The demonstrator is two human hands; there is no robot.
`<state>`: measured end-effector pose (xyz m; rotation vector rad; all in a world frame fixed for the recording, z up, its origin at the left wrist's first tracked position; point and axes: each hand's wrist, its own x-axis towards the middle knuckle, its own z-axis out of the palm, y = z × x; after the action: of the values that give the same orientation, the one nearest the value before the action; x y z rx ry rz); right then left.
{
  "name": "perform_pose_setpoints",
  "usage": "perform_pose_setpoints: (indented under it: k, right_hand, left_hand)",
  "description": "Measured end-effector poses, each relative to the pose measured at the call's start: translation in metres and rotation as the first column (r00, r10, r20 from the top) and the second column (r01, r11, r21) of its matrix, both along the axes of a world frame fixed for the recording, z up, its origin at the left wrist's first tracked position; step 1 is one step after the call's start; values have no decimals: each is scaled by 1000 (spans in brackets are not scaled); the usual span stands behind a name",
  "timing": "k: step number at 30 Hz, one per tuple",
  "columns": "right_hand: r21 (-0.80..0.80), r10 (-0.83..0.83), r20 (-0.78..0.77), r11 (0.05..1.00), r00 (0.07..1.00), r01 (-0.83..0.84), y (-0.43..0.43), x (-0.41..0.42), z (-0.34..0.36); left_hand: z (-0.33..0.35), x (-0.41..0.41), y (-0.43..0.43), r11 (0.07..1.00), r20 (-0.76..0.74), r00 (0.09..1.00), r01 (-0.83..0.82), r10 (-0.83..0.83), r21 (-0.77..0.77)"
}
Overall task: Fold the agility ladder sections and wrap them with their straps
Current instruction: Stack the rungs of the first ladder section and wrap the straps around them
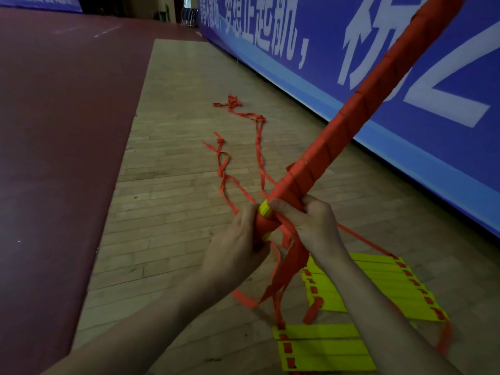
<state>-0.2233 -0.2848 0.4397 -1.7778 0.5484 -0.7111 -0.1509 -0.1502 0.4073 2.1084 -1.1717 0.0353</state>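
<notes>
We hold a long bundle of ladder rungs wound in orange strap (pixel 351 109), which slants up and away to the right of our fingers. Our left hand (pixel 238 239) curls its fingers round the bundle's lower end, and our right hand (pixel 311 223) grips just above it; bare yellow rung ends (pixel 264 208) show between the two. Loose orange straps (pixel 259 147) trail over the wooden floor (pixel 176 185) beyond the fingers, and more hang below them. Flat yellow ladder sections (pixel 405 293) lie on the floor beneath our right wrist, beside a blue banner (pixel 433 147).
</notes>
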Motion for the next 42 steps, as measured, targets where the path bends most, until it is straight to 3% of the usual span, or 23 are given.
perform_pose_setpoints:
  k: [4, 9, 13, 17, 20, 24, 28, 30, 32, 33, 35, 37, 38, 40, 42]
  right_hand:
    - [-113, -38, -103, 993, 994, 26, 4, 2, -4]
    - [-16, 69, -79, 997, 994, -70, 4, -1, -3]
    - [120, 237, -12, 965, 971, -234, 4, -4, 4]
    - [304, 314, 50, 899, 948, -314, 10, -7, 15]
    - [374, 332, 33, 870, 943, -320, 8, -5, 12]
    - [446, 388, 138, 797, 911, -407, 8, -6, 11]
    - [360, 368, 129, 848, 921, -389, 11, -9, 16]
    - [325, 349, 120, 871, 929, -369, 13, -10, 18]
    - [303, 325, 107, 890, 940, -342, 12, -11, 18]
    - [291, 310, 97, 900, 946, -325, 10, -11, 18]
    - [261, 288, 64, 919, 956, -294, 3, -11, 17]
    - [214, 266, 5, 941, 964, -260, -5, -13, 16]
    - [188, 258, -17, 950, 966, -250, -7, -14, 16]
    - [149, 249, -44, 959, 968, -240, -9, -15, 14]
    - [141, 245, -65, 962, 967, -235, -6, -15, 13]
  left_hand:
    - [1, 4, 0, 998, -29, 998, -50, 51, 41]
    - [2, 7, 1, 989, -356, 933, -2, -51, -149]
    - [10, 3, 0, 957, -701, 689, -35, -186, -289]
    - [16, 5, 1, 941, -853, 449, -68, -267, -331]
    - [16, 7, 6, 906, -857, 306, 44, -414, -421]
    - [14, 7, 8, 834, -826, 128, 153, -549, -530]
    - [17, 15, 9, 800, -820, -12, 211, -572, -562]
    - [16, 18, 9, 804, -825, 25, 244, -564, -542]
    - [16, 19, 7, 840, -833, 163, 242, -529, -486]
    - [16, 19, 6, 869, -831, 262, 218, -491, -445]
    - [14, 17, 7, 919, -739, 546, 225, -394, -324]
    - [10, 14, 7, 958, -461, 842, 274, -280, -81]
    - [9, 12, 7, 967, -296, 926, 254, -236, 26]
    - [7, 8, 7, 976, -115, 977, 191, -179, 104]
    - [6, 8, 6, 979, -59, 985, 170, -164, 116]
